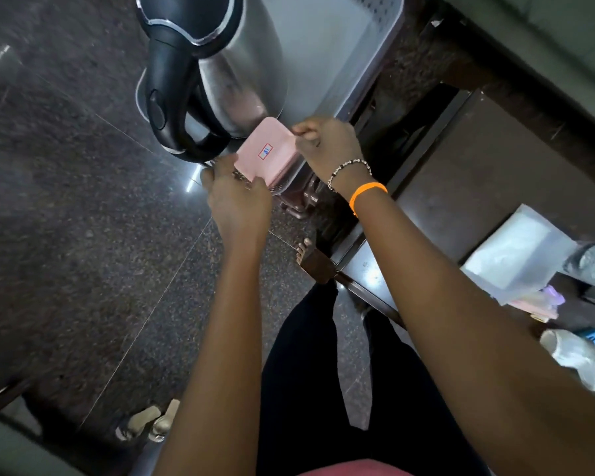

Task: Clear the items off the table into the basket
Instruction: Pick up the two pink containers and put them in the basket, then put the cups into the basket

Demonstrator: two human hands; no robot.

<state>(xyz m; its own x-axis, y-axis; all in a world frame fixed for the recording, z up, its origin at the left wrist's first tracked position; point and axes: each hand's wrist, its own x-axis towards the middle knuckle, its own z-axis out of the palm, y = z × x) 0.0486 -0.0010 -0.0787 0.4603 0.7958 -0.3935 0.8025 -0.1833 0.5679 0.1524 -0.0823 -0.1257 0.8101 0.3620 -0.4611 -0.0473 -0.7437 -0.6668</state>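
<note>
Both hands hold a pink box [265, 153] over the near corner of the grey basket [340, 63]. Left hand [236, 195] grips its near end, fingers curled round it; right hand [327, 142] pinches the far edge. A steel kettle [213, 70] stands inside the basket, just beside the box. Plastic bags [516, 252] lie on the tabletop [461, 187] to the right.

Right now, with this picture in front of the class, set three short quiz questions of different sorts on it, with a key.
1. True or false: the kettle lies in the basket.
2. How many hands hold the pink container? A) none B) one C) two
3. Fill in: the right hand has an ______ band at its wrist.

Key: 1 true; 2 C, as the left hand grips it too; 3 orange.
</note>
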